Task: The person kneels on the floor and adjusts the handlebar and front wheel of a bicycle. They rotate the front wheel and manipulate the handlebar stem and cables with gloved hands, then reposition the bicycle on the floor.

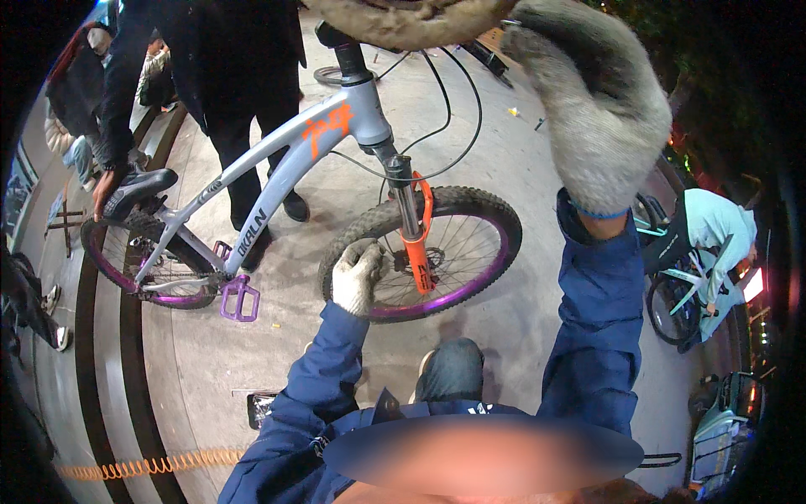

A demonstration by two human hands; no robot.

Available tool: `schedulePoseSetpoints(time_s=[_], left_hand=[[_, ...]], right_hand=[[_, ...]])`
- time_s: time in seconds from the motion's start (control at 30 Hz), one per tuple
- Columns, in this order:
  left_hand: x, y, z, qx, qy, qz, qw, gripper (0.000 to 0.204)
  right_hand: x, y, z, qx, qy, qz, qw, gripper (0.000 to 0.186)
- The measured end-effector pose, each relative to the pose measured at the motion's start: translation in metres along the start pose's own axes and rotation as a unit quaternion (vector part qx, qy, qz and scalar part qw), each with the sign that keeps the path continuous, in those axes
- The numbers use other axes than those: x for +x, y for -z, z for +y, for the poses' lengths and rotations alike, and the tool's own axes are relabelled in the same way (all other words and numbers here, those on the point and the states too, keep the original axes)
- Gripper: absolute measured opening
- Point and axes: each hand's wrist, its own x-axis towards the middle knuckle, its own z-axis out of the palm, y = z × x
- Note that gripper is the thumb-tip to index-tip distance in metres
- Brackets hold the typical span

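Note:
A grey-blue mountain bike point(298, 164) stands across the paving, its front wheel point(489, 277) close before me. The wheel has a knobbly black tyre, a purple rim and an orange fork leg point(417, 262). My left hand point(357, 275), in a pale work glove, is at the wheel's left side with fingers curled inward; whatever they hold is hidden. Raised high at upper right, close to the camera, my gloved right hand point(604, 109) is bent with fingers closed. Its fingertips reach a tan-grey rounded shape point(411, 21) at the top edge, too cropped to name.
A person in black point(227, 76) stands behind the bike, one hand by its saddle point(143, 189). A purple pedal point(240, 298) juts toward me. Dark-edged steps point(130, 361) and an orange coiled hose point(159, 464) lie left. Someone with another bike point(676, 281) is at right.

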Motion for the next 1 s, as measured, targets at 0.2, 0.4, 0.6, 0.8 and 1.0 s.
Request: schedulePoseSetpoints(time_s=[0.2, 0.4, 0.6, 0.8, 1.0], left_hand=[[0.001, 0.002, 0.005, 0.014, 0.025, -0.004, 1.000, 0.030], [-0.004, -0.005, 0.007, -0.002, 0.012, -0.003, 1.000, 0.028], [-0.001, -0.001, 0.006, -0.002, 0.018, -0.011, 1.000, 0.027], [0.000, 0.000, 0.005, 0.004, 0.019, -0.003, 1.000, 0.028], [0.000, 0.000, 0.005, 0.003, 0.019, -0.005, 1.000, 0.029]], right_hand=[[0.010, -0.020, -0.001, -0.074, 0.044, -0.038, 0.996, 0.024], [0.019, -0.020, 0.002, -0.139, 0.145, -0.061, 0.978, 0.022], [0.017, -0.023, 0.002, -0.077, 0.076, -0.057, 0.992, 0.020], [0.019, -0.026, 0.012, -0.068, 0.065, -0.054, 0.994, 0.018], [0.015, -0.023, 0.005, -0.157, 0.109, -0.041, 0.981, 0.021]])
